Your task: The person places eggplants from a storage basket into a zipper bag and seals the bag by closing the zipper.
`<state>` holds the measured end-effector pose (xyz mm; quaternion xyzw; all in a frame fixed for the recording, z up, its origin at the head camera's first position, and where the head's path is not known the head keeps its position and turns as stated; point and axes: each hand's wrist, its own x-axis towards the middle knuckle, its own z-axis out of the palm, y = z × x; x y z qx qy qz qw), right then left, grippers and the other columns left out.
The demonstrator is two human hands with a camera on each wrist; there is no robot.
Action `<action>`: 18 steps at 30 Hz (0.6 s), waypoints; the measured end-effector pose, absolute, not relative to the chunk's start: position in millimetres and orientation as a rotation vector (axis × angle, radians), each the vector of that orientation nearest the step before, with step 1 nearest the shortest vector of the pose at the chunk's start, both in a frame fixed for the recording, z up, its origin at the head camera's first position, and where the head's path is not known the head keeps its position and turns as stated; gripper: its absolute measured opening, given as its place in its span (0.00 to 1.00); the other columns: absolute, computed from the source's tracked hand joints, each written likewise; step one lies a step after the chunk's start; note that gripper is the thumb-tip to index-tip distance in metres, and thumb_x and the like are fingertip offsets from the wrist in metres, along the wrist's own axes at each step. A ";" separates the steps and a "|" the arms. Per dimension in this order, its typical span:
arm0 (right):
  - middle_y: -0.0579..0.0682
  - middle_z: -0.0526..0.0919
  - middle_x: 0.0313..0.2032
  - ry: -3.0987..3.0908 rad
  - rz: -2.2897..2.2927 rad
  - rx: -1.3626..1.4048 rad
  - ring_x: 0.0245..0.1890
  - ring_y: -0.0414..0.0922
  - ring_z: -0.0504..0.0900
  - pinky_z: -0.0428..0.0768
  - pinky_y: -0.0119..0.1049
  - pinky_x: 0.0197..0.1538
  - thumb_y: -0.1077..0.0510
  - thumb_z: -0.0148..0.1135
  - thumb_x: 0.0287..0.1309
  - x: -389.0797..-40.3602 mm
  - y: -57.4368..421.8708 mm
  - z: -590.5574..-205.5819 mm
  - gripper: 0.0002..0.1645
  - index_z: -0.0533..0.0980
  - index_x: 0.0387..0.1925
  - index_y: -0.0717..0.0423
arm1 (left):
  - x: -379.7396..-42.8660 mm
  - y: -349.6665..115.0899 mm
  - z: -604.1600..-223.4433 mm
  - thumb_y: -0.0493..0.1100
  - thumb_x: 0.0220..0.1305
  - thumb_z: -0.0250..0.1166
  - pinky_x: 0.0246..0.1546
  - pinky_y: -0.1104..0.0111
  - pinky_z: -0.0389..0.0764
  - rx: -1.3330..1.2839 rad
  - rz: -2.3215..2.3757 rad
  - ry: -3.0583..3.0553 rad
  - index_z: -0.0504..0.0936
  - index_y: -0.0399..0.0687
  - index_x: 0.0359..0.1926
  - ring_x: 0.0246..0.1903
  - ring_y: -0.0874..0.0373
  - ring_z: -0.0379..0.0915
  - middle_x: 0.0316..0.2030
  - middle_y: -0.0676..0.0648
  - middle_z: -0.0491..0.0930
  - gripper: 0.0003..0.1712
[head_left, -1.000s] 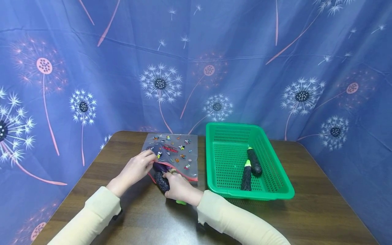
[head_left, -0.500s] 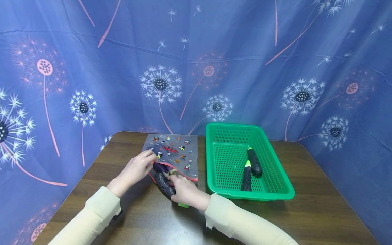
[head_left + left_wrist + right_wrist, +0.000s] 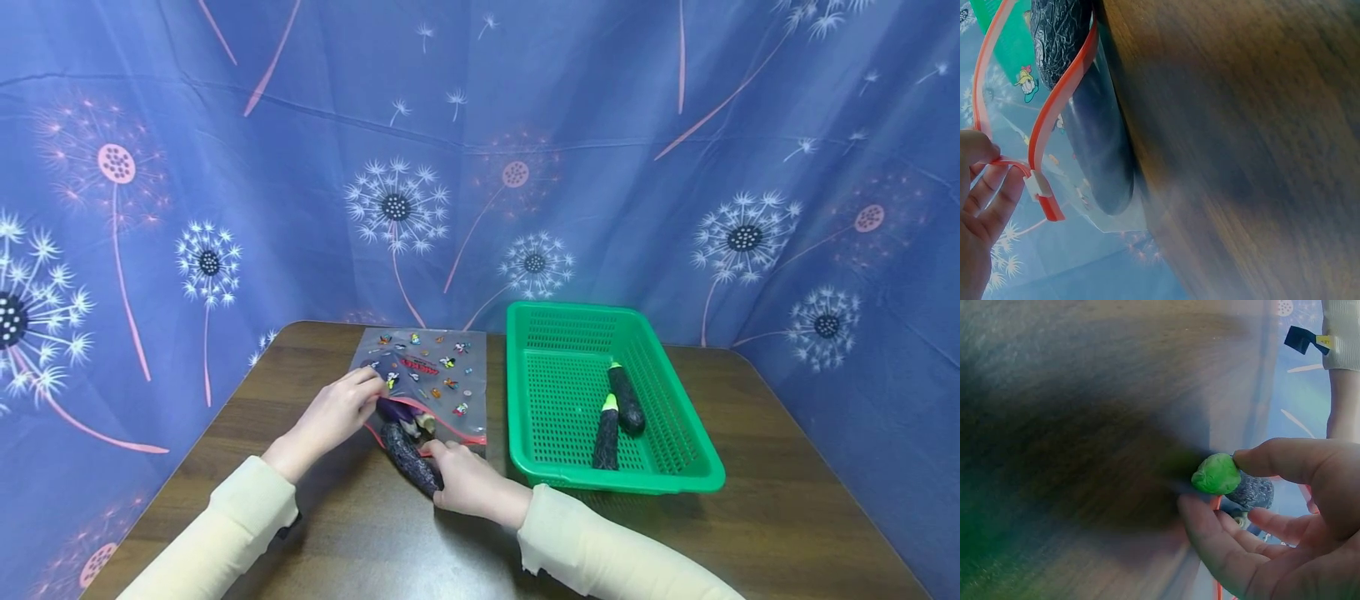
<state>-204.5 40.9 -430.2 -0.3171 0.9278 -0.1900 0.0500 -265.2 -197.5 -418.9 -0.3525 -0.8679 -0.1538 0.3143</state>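
My left hand [image 3: 341, 412] pinches the red slider-zip edge of a clear zip bag [image 3: 442, 350] printed with small cartoon figures. In the left wrist view its white slider [image 3: 1037, 184] is beside the fingertips. A dark, wrinkled, long vegetable [image 3: 408, 461] with a bright green end [image 3: 1217, 475] lies partly inside the gaping mouth. Beside it in the bag is a purple eggplant [image 3: 393, 410] with a pale stem. At the green end, my right hand [image 3: 472, 485] touches it with the thumb; the other fingers reach toward the bag's mouth, slightly bent and apart from that end.
Right of the bag stands a green basket [image 3: 517, 392]. Inside it lie two more dark vegetables with green tips, one [image 3: 627, 400] behind the other [image 3: 606, 440]. The wooden table [image 3: 360, 542] meets a blue curtain [image 3: 300, 208] at the back.
My right hand has slid right and slightly down along the dark vegetable to its green end, uncovering the eggplant's stem. The left hand stays on the bag's edge.
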 end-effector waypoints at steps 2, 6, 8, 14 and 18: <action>0.51 0.80 0.40 2.824 -0.591 -0.988 0.39 0.41 0.78 0.78 0.34 0.37 0.62 0.70 0.37 -204.8 40.9 -431.4 0.35 0.72 0.53 0.56 | -265.0 -197.0 -418.9 0.27 0.45 0.65 0.27 0.64 0.77 -0.933 -0.408 -2.283 0.78 0.50 0.31 0.31 0.61 0.73 0.31 0.55 0.75 0.15; 0.50 0.79 0.39 2.815 -0.614 -0.994 0.38 0.40 0.77 0.78 0.33 0.37 0.63 0.70 0.37 -205.3 40.2 -433.2 0.35 0.71 0.53 0.57 | -264.7 -196.6 -418.2 0.27 0.44 0.66 0.26 0.64 0.76 -0.930 -0.403 -2.282 0.78 0.50 0.30 0.31 0.60 0.73 0.31 0.55 0.74 0.15; 0.49 0.79 0.37 2.815 -0.625 -1.008 0.36 0.39 0.77 0.77 0.32 0.36 0.63 0.70 0.36 -205.3 39.7 -434.0 0.35 0.71 0.53 0.57 | -264.6 -196.6 -417.8 0.27 0.45 0.66 0.27 0.64 0.76 -0.927 -0.398 -2.289 0.78 0.50 0.30 0.32 0.60 0.73 0.31 0.55 0.74 0.14; 0.47 0.80 0.34 2.810 -0.658 -1.056 0.33 0.36 0.75 0.76 0.29 0.35 0.64 0.69 0.36 -206.7 38.5 -434.6 0.34 0.71 0.52 0.58 | -263.2 -196.2 -416.2 0.28 0.47 0.65 0.26 0.65 0.76 -0.915 -0.399 -2.325 0.79 0.51 0.31 0.32 0.61 0.72 0.32 0.56 0.74 0.14; 0.50 0.82 0.40 2.790 -0.671 -1.025 0.35 0.36 0.76 0.76 0.28 0.35 0.64 0.69 0.38 -208.1 36.8 -431.8 0.34 0.71 0.53 0.57 | -262.9 -196.3 -415.8 0.28 0.47 0.64 0.26 0.65 0.76 -0.916 -0.403 -2.323 0.79 0.51 0.31 0.32 0.61 0.72 0.32 0.55 0.74 0.14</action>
